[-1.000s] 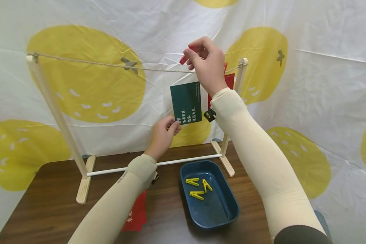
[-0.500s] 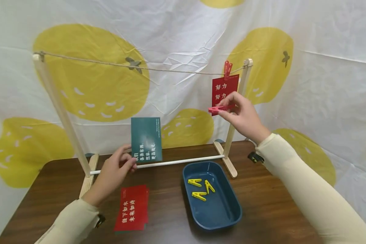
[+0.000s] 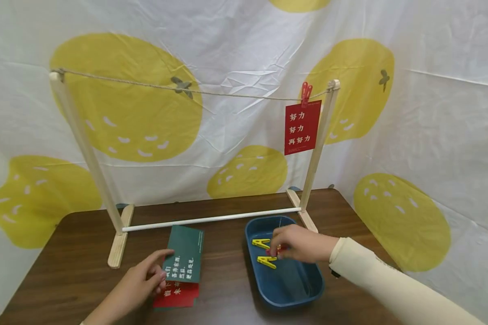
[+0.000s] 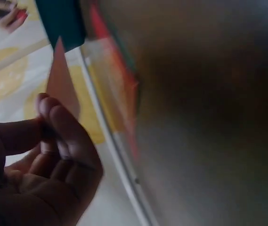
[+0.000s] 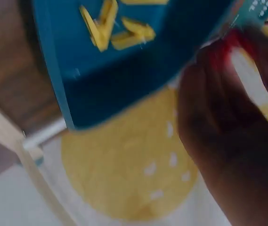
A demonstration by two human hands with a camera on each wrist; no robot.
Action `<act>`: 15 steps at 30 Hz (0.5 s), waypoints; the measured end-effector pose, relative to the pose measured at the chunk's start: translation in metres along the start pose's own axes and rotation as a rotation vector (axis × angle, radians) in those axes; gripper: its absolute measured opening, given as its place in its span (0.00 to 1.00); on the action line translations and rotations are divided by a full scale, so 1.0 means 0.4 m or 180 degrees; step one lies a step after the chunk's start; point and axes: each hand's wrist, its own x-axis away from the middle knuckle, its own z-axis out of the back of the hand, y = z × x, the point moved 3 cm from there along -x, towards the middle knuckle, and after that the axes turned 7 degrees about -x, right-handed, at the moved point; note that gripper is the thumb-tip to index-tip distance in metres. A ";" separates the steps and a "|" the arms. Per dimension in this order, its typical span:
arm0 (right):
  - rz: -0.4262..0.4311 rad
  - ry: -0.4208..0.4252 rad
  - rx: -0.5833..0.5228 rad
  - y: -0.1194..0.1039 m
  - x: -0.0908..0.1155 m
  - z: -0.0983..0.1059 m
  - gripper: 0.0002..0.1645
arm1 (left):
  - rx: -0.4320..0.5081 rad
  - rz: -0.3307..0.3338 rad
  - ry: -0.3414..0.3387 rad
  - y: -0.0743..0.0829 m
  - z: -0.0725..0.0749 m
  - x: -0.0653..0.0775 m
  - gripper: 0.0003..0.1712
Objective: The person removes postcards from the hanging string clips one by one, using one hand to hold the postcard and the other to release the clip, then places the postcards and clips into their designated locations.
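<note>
My left hand (image 3: 130,284) pinches a dark green card (image 3: 187,253) with white characters by its left edge. The card is low over the table and overlaps a red card (image 3: 179,298) in the head view. Over the blue tray (image 3: 286,289), my right hand (image 3: 302,243) holds a red clothespin (image 3: 283,248), mostly hidden by the fingers. Yellow clothespins (image 3: 267,261) lie in the tray below that hand. In the left wrist view the thumb and fingers (image 4: 72,127) meet at the held card's edge (image 4: 62,84).
Behind stands a wooden frame (image 3: 87,149) with a twine line (image 3: 236,95) across its top and a white bar (image 3: 211,219) at its foot. Another red clothespin (image 3: 305,95) holds a red card (image 3: 302,131) on the line at right. A lemon-print cloth (image 3: 423,126) hangs behind.
Both hands have come down from the line. The left hand has carried the green card to the red card on the table; the right hand has brought the red clothespin over the tray.
</note>
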 end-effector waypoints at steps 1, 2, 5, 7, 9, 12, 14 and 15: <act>-0.0045 -0.0202 -0.0026 0.005 0.002 -0.024 0.09 | -0.0049 0.0064 -0.0068 -0.009 -0.010 0.003 0.26; -0.0116 -0.0391 -0.0059 0.011 0.006 -0.045 0.08 | -0.0106 0.0123 -0.0126 -0.017 -0.018 0.007 0.25; -0.0206 -0.0768 -0.0010 0.023 0.016 -0.089 0.07 | -0.0360 0.0293 -0.0235 -0.032 -0.033 0.017 0.23; -0.0239 -0.0914 0.0054 0.028 0.021 -0.105 0.08 | -0.0548 0.0374 -0.0277 -0.036 -0.036 0.021 0.22; -0.0244 -0.1012 0.0083 0.030 0.025 -0.115 0.09 | -0.0703 0.0449 -0.0346 -0.037 -0.038 0.022 0.23; -0.0209 -0.1106 0.0134 0.028 0.026 -0.121 0.10 | -0.0902 0.0471 -0.0417 -0.038 -0.038 0.022 0.23; -0.0203 -0.1149 0.0147 0.023 0.025 -0.124 0.11 | -0.1018 0.0469 -0.0458 -0.038 -0.038 0.022 0.24; -0.0199 -0.1166 0.0170 0.020 0.025 -0.125 0.12 | -0.1084 0.0437 -0.0459 -0.038 -0.037 0.022 0.24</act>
